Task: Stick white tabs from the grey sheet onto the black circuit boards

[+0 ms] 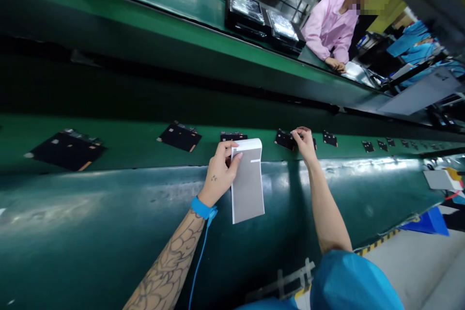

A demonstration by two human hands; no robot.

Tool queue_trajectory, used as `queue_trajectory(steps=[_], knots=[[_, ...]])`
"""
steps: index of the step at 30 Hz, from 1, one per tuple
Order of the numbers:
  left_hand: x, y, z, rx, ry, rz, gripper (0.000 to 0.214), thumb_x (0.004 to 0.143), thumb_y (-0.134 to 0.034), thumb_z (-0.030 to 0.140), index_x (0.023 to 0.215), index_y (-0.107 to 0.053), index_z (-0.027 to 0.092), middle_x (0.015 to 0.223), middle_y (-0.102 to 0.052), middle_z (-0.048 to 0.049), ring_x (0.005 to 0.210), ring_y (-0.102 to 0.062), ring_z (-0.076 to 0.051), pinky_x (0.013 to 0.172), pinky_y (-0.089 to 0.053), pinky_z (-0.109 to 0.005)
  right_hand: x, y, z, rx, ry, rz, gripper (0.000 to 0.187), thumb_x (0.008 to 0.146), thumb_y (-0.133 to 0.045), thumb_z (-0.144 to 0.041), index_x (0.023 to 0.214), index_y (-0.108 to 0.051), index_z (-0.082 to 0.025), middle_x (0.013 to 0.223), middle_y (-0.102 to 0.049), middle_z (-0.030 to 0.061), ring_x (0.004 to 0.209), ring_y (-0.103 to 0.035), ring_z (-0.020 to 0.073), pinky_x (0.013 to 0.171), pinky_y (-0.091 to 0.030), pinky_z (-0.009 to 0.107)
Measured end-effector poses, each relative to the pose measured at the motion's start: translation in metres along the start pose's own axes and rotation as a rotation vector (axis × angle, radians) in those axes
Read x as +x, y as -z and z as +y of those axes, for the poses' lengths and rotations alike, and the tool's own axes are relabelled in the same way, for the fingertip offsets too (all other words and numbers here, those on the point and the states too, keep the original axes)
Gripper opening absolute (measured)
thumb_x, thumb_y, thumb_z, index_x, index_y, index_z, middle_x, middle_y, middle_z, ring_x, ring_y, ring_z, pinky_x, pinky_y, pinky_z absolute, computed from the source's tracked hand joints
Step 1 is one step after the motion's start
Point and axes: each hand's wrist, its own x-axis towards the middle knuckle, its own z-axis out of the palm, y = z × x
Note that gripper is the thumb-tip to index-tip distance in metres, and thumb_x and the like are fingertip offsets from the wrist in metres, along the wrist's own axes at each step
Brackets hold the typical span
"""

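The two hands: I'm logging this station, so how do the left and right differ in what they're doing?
The left hand grips a white-grey sheet pad near the body; the right hand reaches further out and pinches a small black board on the green belt. The left wrist wears a blue strap; the right wrist is bare. Both are ungloved.

Dim overall, overhead glare on the green belt [109, 213], edges warped, far background blurred.

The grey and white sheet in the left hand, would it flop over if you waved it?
Probably a bit. The grey and white sheet looks thin, and its top curls over the left hand, so it likely bends easily. It hangs straight below the fingers, so it seems to have some stiffness. Held by one hand's fingertips, it is probably light. The right hand touches a small black board.
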Motion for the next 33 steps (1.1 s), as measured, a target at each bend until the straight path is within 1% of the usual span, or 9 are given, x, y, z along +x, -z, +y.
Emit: queue_trajectory(steps=[2, 5, 13, 16, 20, 22, 24, 29, 33], knots=[[-0.001, 0.000, 0.001, -0.002, 0.004, -0.017, 0.021, 0.104, -0.063, 0.033, 0.120, -0.052, 0.025, 0.081, -0.069, 0.0017, 0.059, -0.052, -0.016, 0.060, -0.035, -0.029, 0.006, 0.001, 0.021, -0.015, -0.083, -0.028, 0.052, 0.096, -0.057, -0.072, 0.100, -0.073, -0.022, 0.129, -0.062, 0.0135, 0.126, -0.057, 0.0301, 0.113, -0.044, 0.050], [-0.002, 0.001, 0.002, 0.014, 0.005, -0.018, 0.021, 0.104, -0.063, 0.033, 0.120, -0.053, 0.024, 0.086, -0.069, 0.0000, 0.062, -0.054, -0.016, 0.061, -0.037, -0.029, 0.003, -0.004, 0.029, -0.039, -0.119, -0.070, 0.047, 0.095, -0.061, -0.068, 0.099, -0.077, -0.024, 0.133, -0.062, 0.0118, 0.132, -0.054, 0.0314, 0.121, -0.034, 0.053], [0.000, 0.002, 0.002, 0.035, -0.025, 0.011, 0.020, 0.103, -0.063, 0.031, 0.120, -0.054, 0.024, 0.087, -0.071, -0.0003, 0.060, -0.052, -0.015, 0.060, -0.038, -0.028, -0.001, -0.004, 0.030, -0.138, -0.095, -0.124, 0.036, 0.095, -0.063, -0.060, 0.100, -0.078, -0.028, 0.137, -0.060, 0.0094, 0.133, -0.050, 0.0329, 0.118, -0.031, 0.055], [-0.001, 0.001, 0.003, 0.039, -0.029, 0.012, 0.020, 0.103, -0.063, 0.031, 0.120, -0.055, 0.024, 0.088, -0.071, -0.0007, 0.061, -0.053, -0.016, 0.061, -0.039, -0.029, 0.002, -0.007, 0.034, -0.166, -0.109, -0.062, 0.032, 0.092, -0.066, -0.057, 0.098, -0.071, -0.026, 0.134, -0.061, 0.0093, 0.130, -0.050, 0.0323, 0.116, -0.032, 0.055], [-0.012, 0.012, -0.003, 0.020, 0.001, 0.018, 0.022, 0.103, -0.065, 0.034, 0.121, -0.056, 0.025, 0.091, -0.072, -0.0020, 0.063, -0.058, -0.017, 0.059, -0.041, -0.029, 0.002, -0.003, 0.030, -0.072, -0.162, 0.136, 0.029, 0.093, -0.060, -0.053, 0.098, -0.056, -0.025, 0.123, -0.063, 0.0107, 0.121, -0.056, 0.0296, 0.112, -0.039, 0.052], [-0.024, 0.023, -0.008, -0.004, 0.015, 0.015, 0.025, 0.102, -0.067, 0.035, 0.122, -0.056, 0.025, 0.089, -0.072, -0.0018, 0.065, -0.062, -0.018, 0.059, -0.044, -0.029, -0.006, -0.002, 0.012, 0.018, -0.127, 0.195, 0.027, 0.096, -0.055, -0.051, 0.103, -0.054, -0.025, 0.121, -0.063, 0.0110, 0.118, -0.058, 0.0285, 0.111, -0.042, 0.049], [-0.035, 0.032, -0.013, -0.006, 0.037, 0.009, 0.026, 0.102, -0.067, 0.035, 0.123, -0.055, 0.025, 0.082, -0.070, 0.0002, 0.064, -0.062, -0.019, 0.059, -0.045, -0.029, -0.022, -0.007, -0.020, 0.118, -0.027, 0.176, 0.027, 0.100, -0.053, -0.051, 0.109, -0.056, -0.026, 0.118, -0.064, 0.0099, 0.113, -0.061, 0.0270, 0.106, -0.047, 0.046], [-0.045, 0.038, -0.009, 0.063, 0.041, 0.038, 0.026, 0.103, -0.066, 0.031, 0.124, -0.053, 0.023, 0.071, -0.067, 0.0037, 0.061, -0.058, -0.017, 0.062, -0.041, -0.028, -0.087, -0.039, -0.126, 0.181, 0.408, -0.190, 0.017, 0.105, -0.064, -0.043, 0.116, -0.070, -0.032, 0.116, -0.070, 0.0061, 0.113, -0.065, 0.0277, 0.101, -0.047, 0.047], [-0.042, 0.034, -0.005, 0.042, 0.007, 0.046, 0.025, 0.103, -0.063, 0.025, 0.125, -0.053, 0.023, 0.072, -0.068, 0.0040, 0.062, -0.060, -0.017, 0.062, -0.040, -0.027, -0.113, -0.070, -0.163, 0.110, 0.537, -0.221, 0.014, 0.104, -0.069, -0.039, 0.116, -0.076, -0.033, 0.111, -0.072, 0.0050, 0.106, -0.066, 0.0266, 0.095, -0.045, 0.048]])
